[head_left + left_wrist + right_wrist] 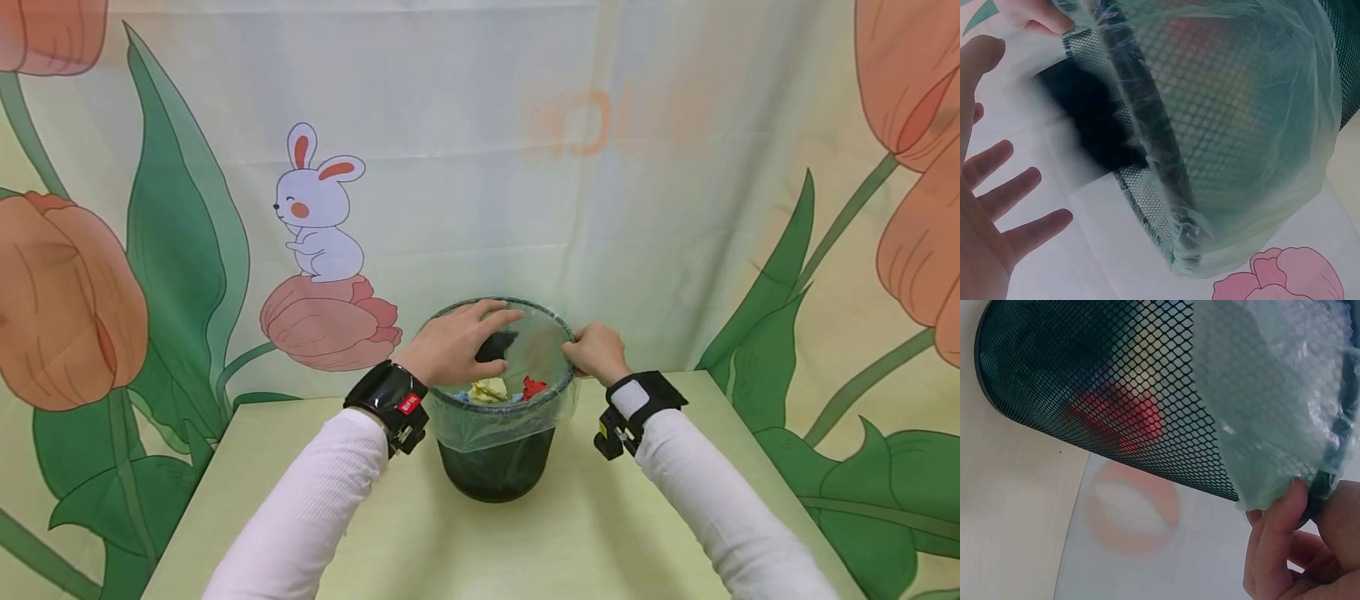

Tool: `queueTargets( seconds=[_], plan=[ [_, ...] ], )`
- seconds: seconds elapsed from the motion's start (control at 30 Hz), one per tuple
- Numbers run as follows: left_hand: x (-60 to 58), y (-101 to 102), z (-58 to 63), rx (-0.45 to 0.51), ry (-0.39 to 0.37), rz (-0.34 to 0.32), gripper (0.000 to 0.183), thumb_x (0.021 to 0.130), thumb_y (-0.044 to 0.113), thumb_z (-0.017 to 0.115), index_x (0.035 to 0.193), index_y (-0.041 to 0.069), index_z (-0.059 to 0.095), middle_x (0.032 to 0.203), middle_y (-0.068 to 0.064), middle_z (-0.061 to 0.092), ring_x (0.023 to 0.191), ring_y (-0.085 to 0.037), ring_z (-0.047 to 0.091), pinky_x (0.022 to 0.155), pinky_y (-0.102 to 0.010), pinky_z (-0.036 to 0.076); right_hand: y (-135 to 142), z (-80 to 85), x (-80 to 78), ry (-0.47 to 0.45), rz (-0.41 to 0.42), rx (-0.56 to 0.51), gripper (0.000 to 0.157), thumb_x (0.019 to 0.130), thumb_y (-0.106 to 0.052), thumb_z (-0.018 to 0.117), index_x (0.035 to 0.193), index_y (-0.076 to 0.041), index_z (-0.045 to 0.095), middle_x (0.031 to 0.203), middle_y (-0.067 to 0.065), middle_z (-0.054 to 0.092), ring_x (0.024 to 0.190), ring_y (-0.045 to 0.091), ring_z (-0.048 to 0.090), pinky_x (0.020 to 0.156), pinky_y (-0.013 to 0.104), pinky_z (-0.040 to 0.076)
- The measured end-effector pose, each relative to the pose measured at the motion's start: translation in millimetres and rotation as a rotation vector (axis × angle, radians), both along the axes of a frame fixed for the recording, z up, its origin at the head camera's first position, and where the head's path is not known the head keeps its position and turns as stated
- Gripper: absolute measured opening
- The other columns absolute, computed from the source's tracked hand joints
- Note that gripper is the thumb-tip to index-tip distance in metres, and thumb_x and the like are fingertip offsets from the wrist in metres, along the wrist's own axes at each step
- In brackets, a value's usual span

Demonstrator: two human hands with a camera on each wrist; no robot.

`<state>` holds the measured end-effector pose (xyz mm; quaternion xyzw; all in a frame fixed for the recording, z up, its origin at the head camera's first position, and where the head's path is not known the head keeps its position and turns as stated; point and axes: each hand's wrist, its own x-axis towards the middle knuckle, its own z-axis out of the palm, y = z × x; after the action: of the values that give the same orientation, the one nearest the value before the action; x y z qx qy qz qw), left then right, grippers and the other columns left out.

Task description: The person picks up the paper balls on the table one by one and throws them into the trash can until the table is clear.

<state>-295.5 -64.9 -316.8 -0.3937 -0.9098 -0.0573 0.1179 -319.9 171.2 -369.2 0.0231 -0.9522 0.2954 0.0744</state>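
A black mesh wastebasket (495, 471) stands on the table, lined with a clear plastic bag (480, 429) folded over its rim. My left hand (453, 343) is over the basket's mouth, fingers spread and holding nothing. Just past those fingertips is a blurred black piece with a ragged edge (1088, 115), in the air at the basket's opening. My right hand (597, 352) grips the rim on the right, thumb and fingers pinching rim and bag together (1288, 534). Inside lie a crumpled yellow piece (489, 390), a crumpled red piece (533, 387) and bits of blue.
The pale table (600, 533) runs back to a hanging cloth (480, 192) printed with tulips and a rabbit (318, 217). The cloth rises close behind the wastebasket. Each wrist wears a black strap (386, 400) with a small camera.
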Motion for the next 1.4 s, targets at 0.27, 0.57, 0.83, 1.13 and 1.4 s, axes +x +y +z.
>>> queueTargets(
  seconds=[0.27,0.57,0.83,1.13,1.4],
  plan=[
    [0.0,-6,-3.7,-0.002,-0.001,-0.016,0.067,0.085,0.043,0.058,0.143,0.020,0.033,0.146,-0.008,0.033,0.132,-0.026,0.036,0.105,-0.043,0.033,2,-0.6,-0.3,-0.003,0.003,-0.005,0.041,0.079,-0.010,0.052,0.045,-0.017,0.030,0.039,-0.006,0.033,0.038,0.009,0.051,0.038,0.022,0.031],
    [-4.9,-39,-15.6,0.020,-0.017,0.043,0.072,0.086,0.049,0.054,0.146,0.019,0.027,0.151,-0.009,0.024,0.137,-0.031,0.025,0.109,-0.050,0.022,2,-0.5,-0.4,-0.008,0.004,-0.005,0.042,0.080,-0.011,0.052,0.044,-0.018,0.031,0.038,-0.006,0.032,0.038,0.009,0.051,0.037,0.021,0.030],
    [-13.4,-85,-31.6,0.074,-0.017,0.177,0.075,0.086,0.046,0.057,0.147,0.016,0.025,0.152,-0.012,0.020,0.137,-0.035,0.020,0.109,-0.054,0.018,1,2.9,1.4,-0.009,0.004,0.005,0.043,0.081,-0.011,0.052,0.046,-0.019,0.028,0.039,-0.006,0.031,0.041,0.010,0.054,0.037,0.021,0.031],
    [-16.3,-128,-60.0,0.127,0.011,0.309,0.077,0.083,0.043,0.060,0.144,0.009,0.028,0.149,-0.017,0.024,0.135,-0.036,0.023,0.108,-0.056,0.017,-1,2.4,1.6,0.004,-0.001,0.007,0.043,0.081,-0.011,0.053,0.047,-0.019,0.028,0.039,-0.007,0.030,0.042,0.010,0.055,0.038,0.021,0.031],
    [-13.0,-153,-105.1,0.152,0.051,0.425,0.082,0.079,0.045,0.064,0.145,0.012,0.028,0.149,-0.016,0.025,0.135,-0.036,0.023,0.107,-0.058,0.019,-2,1.2,2.1,-0.015,-0.008,-0.014,0.043,0.082,-0.011,0.054,0.046,-0.017,0.030,0.039,-0.006,0.031,0.041,0.010,0.055,0.041,0.022,0.040]
  ],
)
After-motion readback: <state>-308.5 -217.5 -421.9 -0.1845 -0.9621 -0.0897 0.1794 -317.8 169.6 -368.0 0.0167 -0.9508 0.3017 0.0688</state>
